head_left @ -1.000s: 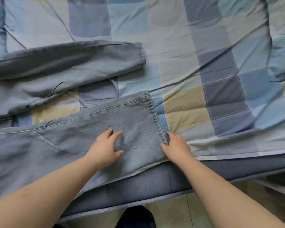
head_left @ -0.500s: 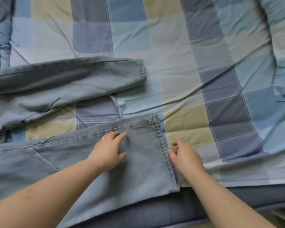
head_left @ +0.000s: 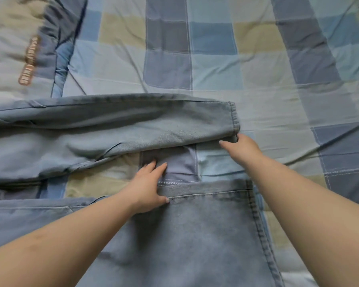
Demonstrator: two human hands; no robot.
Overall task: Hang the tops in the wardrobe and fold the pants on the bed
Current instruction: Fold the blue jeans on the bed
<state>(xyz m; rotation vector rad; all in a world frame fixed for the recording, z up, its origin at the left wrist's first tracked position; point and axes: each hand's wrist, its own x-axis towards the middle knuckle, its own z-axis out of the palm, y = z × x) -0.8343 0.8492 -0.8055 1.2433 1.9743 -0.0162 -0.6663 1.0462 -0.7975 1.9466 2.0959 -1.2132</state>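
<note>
Jeans [head_left: 133,129] are spread across the bed [head_left: 216,65], 2 legs lying apart with a strip of checked cover showing between them. My right hand [head_left: 241,148] is out at the hem of the far leg [head_left: 153,121], fingers curled on its lower corner, so it looks like I'm pinching the cuff there. My left hand [head_left: 147,187] lies mostly flat, fingers straight on the cover in the gap, thumb resting on the seam edge of the near leg [head_left: 205,235]. It holds nothing, just presses.

What could go wrong, as I see it: I only have the far leg by 1 corner, so if I drag it over the near one it may twist or bunch, and the hems won't line up. That leg already has a fold and some wrinkles mid-length, which would get trapped in the fold. The near leg also runs to the bottom edge of my view and I can't see where the mattress ends, so a hard tug could slide it off.
</note>
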